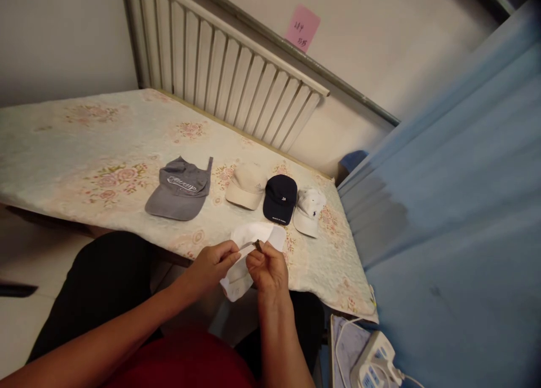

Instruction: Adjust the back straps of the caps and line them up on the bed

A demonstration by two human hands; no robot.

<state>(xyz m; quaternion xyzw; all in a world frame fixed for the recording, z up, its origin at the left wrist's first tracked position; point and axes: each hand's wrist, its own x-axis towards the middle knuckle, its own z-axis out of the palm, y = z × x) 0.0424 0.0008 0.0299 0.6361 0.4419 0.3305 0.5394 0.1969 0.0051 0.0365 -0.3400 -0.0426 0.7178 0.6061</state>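
A white baseball cap (237,276) is held between my hands at the front edge of the bed, one part of it resting over the floral cover. My left hand (216,262) pinches the cap's strap between thumb and fingers. In my right hand (269,268), closed close beside it, is the strap's other side with a small dark piece that looks like a buckle. My fingers hide part of the cap. Just beyond lie a beige cap (245,185), a navy cap (280,199) and another white cap (310,210). Farther left is a grey cap (180,190) with its strap sticking up.
A floral cover (105,134) spreads over the bed, with a white radiator (232,66) behind it. A blue curtain (443,207) hangs on the right. At lower right, a power strip (376,360) with cables rests beside the bed. A pink note (303,27) is on the wall.
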